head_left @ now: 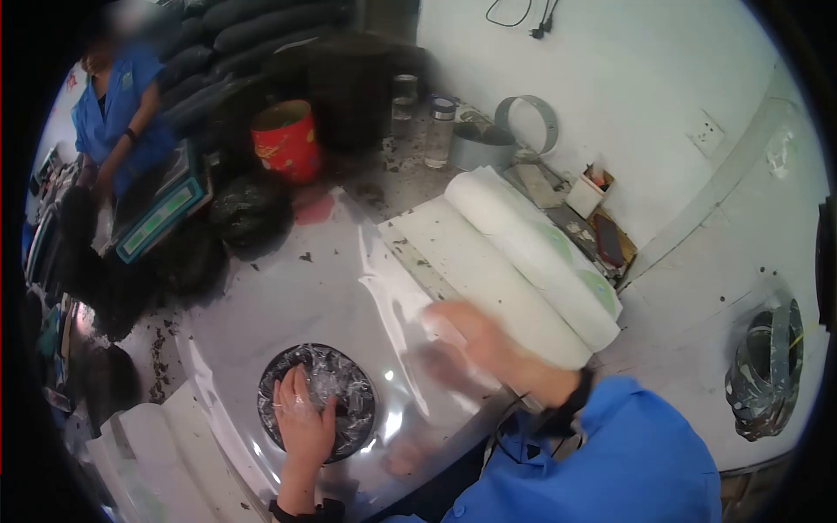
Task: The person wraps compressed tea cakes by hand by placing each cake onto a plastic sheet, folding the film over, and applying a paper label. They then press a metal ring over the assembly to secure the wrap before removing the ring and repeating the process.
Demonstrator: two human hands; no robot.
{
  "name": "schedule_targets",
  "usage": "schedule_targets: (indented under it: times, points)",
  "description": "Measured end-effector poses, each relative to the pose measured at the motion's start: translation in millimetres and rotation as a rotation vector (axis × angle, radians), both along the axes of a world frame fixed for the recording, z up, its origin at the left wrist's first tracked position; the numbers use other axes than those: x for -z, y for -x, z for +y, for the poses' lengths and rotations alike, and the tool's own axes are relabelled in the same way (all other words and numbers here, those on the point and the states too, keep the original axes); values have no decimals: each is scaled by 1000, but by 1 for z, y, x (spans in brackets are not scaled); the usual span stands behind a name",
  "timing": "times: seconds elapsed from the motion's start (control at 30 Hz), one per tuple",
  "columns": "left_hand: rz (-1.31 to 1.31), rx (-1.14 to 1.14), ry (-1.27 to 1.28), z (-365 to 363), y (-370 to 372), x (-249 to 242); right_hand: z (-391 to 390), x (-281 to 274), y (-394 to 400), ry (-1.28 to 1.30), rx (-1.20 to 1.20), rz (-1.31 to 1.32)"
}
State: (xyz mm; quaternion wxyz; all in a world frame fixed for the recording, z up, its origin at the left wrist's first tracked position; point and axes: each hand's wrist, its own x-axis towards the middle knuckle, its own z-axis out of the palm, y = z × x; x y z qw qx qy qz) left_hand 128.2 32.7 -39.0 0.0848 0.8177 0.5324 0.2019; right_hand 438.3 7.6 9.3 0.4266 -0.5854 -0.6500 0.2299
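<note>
My left hand (301,423) lies with its fingers stretched out on a round dark bundle (353,397) covered with crumpled clear plastic. Under the bundle spreads a large sheet of shiny clear plastic film (323,309) on the table. To the right of the bundle, over the sheet's edge, my right hand (475,340) is smeared by motion. Its fingers and anything in them cannot be made out. Just beyond it lie rolls of white plastic film (514,235).
Black wrapped bundles (251,209), a red bucket (288,144) and a teal-edged scale (161,218) stand at the far left. Bottles (439,131) and a metal ring (534,122) are near the wall. A person in blue (122,105) works at the upper left.
</note>
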Motion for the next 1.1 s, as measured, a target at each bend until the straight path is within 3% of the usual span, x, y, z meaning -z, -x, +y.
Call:
schedule_targets:
  times: [0.03, 0.07, 0.1, 0.13, 0.17, 0.23, 0.27, 0.4, 0.43, 0.5, 0.53, 0.63, 0.73, 0.8, 0.83, 0.87, 0.9, 0.93, 0.97, 1.03, 1.1]
  points:
    - [-2, -3, -1, 0, -1, -1, -7, 3, -48, 33, 240, -32]
    - [-2, -7, -2, 0, -1, 0, -10, 25, -121, -98, 391, -172]
    - [-9, -3, -3, -1, -1, 1, -22, 18, -173, 56, 659, -153]
    - [-18, 7, -5, 0, 0, 2, -37, 21, -226, 175, 866, -381]
    - [-26, 16, -8, 1, 0, 2, -49, 20, -231, 169, 866, -382]
    - [-24, -7, 7, 1, -2, -3, -66, 17, -227, 570, 642, -96]
    - [-17, -26, 41, -1, -3, -4, -62, 16, -222, 574, 639, -95]
    - [-12, 2, 11, 0, -1, 2, -37, 15, -146, 310, 146, -247]
    - [-2, -22, 41, -1, -2, 0, -33, 22, -152, 308, 151, -245]
    - [17, -60, 74, -3, -4, -6, -10, 54, -171, 5, 484, -1063]
    - [21, -66, 77, -3, -4, -7, -2, 68, -180, 6, 477, -1060]
    - [9, -22, 78, -2, -3, -10, 7, 90, -185, 40, 512, -971]
    - [-19, 8, 41, 0, -3, -7, 5, 77, -179, -130, 586, -967]
    - [-9, -20, 56, -1, -2, -5, 12, 47, -178, 251, 827, -324]
    - [-8, -28, 61, -1, 0, -4, 9, 35, -201, -54, 825, -350]
    - [-13, -12, 37, 0, 0, -3, 15, 28, -251, -388, 776, -152]
    - [-19, 3, 13, 0, -1, -2, 6, -11, -277, -468, 787, -88]
    - [-14, -2, 21, 1, -1, -2, -7, -80, -245, -427, 933, -102]
    - [-18, -12, 39, 1, -3, -4, -14, -105, -252, -444, 897, 30]
    - [-76, -32, 30, 1, -3, -3, -11, -110, -246, -456, 831, 184]
    - [-354, 93, 56, 1, 5, -15, 6, -85, -189, -299, 750, 442]
